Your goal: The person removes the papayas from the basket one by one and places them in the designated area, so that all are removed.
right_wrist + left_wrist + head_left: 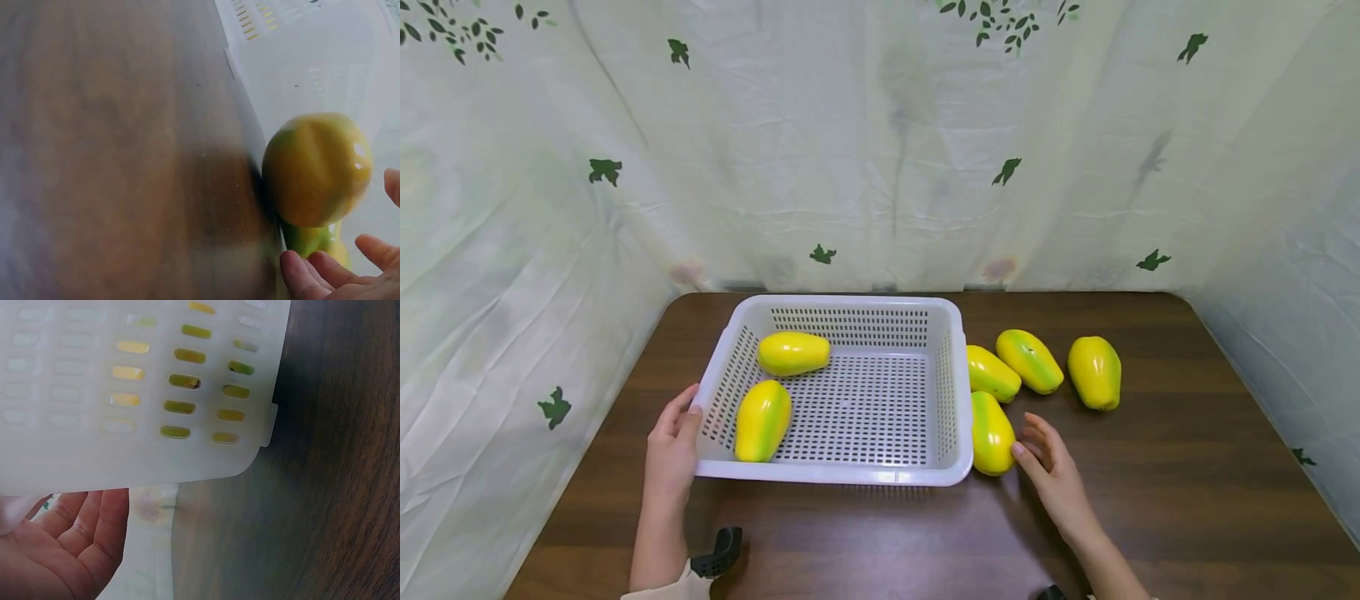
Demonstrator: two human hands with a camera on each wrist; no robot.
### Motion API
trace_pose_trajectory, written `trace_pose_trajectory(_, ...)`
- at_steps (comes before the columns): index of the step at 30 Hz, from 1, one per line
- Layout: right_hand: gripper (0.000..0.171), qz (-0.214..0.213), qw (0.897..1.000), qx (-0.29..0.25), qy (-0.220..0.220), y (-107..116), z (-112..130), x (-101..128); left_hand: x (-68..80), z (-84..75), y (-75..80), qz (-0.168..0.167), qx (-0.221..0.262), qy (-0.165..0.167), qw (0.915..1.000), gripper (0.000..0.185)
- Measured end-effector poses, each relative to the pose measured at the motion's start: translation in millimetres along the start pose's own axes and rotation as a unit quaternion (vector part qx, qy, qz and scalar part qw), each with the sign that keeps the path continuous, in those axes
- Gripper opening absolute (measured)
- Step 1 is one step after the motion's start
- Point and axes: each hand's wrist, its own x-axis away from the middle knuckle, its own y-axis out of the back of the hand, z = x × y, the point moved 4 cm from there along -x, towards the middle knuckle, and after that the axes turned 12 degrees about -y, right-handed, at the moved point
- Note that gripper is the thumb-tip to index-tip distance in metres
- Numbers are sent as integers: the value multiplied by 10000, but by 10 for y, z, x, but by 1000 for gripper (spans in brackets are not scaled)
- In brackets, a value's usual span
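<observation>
A white perforated plastic basket (880, 473) sits on the table with two yellow-green papayas inside, one lying crosswise (793, 353) and one nearer the front (763, 421). My left hand (673, 442) grips its left rim, thumb on top and fingers below the edge. In the left wrist view that hand (75, 544) shows under the rim, and papaya colour shows through the slots. Against the basket's right side rests another papaya (992, 435). My right hand (1054, 475) is right beside it, fingers spread and loosely bent, thumb tip at its side. The right wrist view has this papaya (317, 169) above the fingers (334, 275).
Behind the nearest papaya lie two others, one by the basket wall (992, 373) and one angled beside it (1030, 362). Farther right stands a separate papaya (1094, 373). The dark wooden table (1195, 500) is bounded by a leaf-print curtain (880, 167) at the back and sides.
</observation>
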Motion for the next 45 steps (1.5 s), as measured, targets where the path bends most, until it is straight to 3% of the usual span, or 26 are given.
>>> trace_pose_trajectory(2,53,-43,10000,37,66,13,25,-2,-46,126,4,-10,-109,-32,9999,49)
trace_pose_trajectory(6,53,-134,9997,68,179,47,90,-8,-218,613,34,-52,-193,-178,9996,47)
trace_pose_trajectory(8,54,-171,9995,55,244,66,128,-12,-258,734,40,-83,-238,-183,9995,46)
trace_pose_trajectory(10,54,-210,9992,64,331,85,170,-18,-228,651,35,-85,-208,-166,9996,47)
trace_pose_trajectory(16,54,-373,9960,136,805,129,347,-51,1,12,-4,-4,-5,-28,10000,48)
trace_pose_trajectory(18,52,-441,9940,121,994,139,421,-60,30,-57,-11,-7,-19,-28,10000,49)
trace_pose_trajectory(20,51,-487,9916,130,1192,142,502,-64,11,8,-10,-45,-114,-5,9999,51)
trace_pose_trajectory(27,50,-461,9832,216,1750,118,803,-60,-207,574,31,36,-188,-160,9997,48)
trace_pose_trajectory(31,50,-293,9787,103,2032,80,1017,-28,-238,678,27,-40,-267,-178,9995,48)
trace_pose_trajectory(32,50,-261,9782,105,2056,61,1098,0,-199,566,21,-37,-225,-115,9997,48)
trace_pose_trajectory(33,49,-233,9776,115,2088,41,1174,26,-198,580,19,-60,-226,-122,9997,49)
trace_pose_trajectory(37,48,-155,9762,297,2141,-49,1466,135,-101,317,8,-39,-184,10,9998,50)
trace_pose_trajectory(43,49,-53,9731,397,2269,-169,1675,144,37,-88,-12,-57,-114,71,9999,50)
trace_pose_trajectory(45,50,14,9716,395,2334,-207,1713,122,47,-118,-13,-25,-130,31,9999,50)
